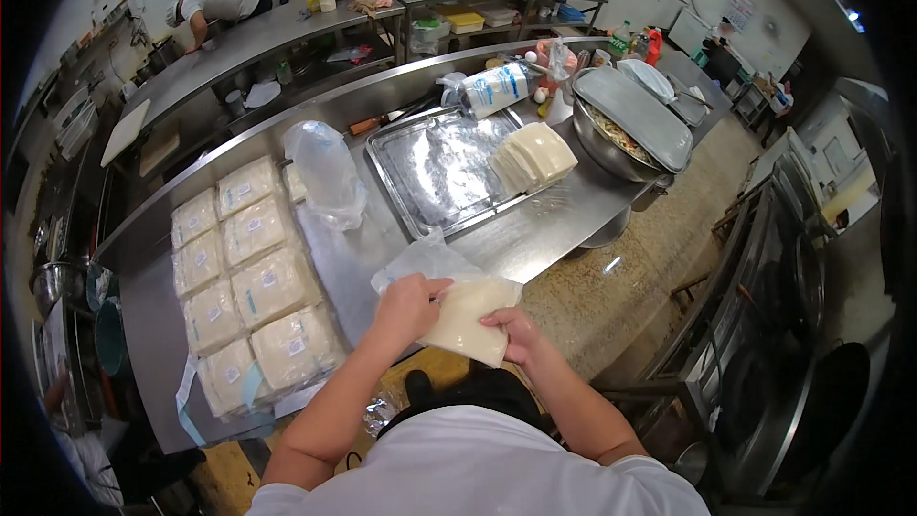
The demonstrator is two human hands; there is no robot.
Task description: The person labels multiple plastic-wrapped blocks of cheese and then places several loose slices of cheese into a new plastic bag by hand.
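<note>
Low in front of me, my left hand (409, 304) pinches the left side of an opened clear plastic bag (411, 258) holding pale square sheets (463, 320). My right hand (516, 333) grips the right edge of the same package, thumb on top. Just left lie rows of sealed packs of pale sheets (269, 282). Beyond the bag, a shiny metal tray (415, 167) carries a fanned stack of bare pale squares (533, 155). A crumpled clear bag (325, 172) lies left of the tray.
The steel counter (353, 268) also holds a large steel bowl under a lid (630, 119) and a roll of bags (492, 86). A co-worker (220, 5) bends over the back counter; another person (778, 105) stands far right. Black woks (793, 306) line my right side.
</note>
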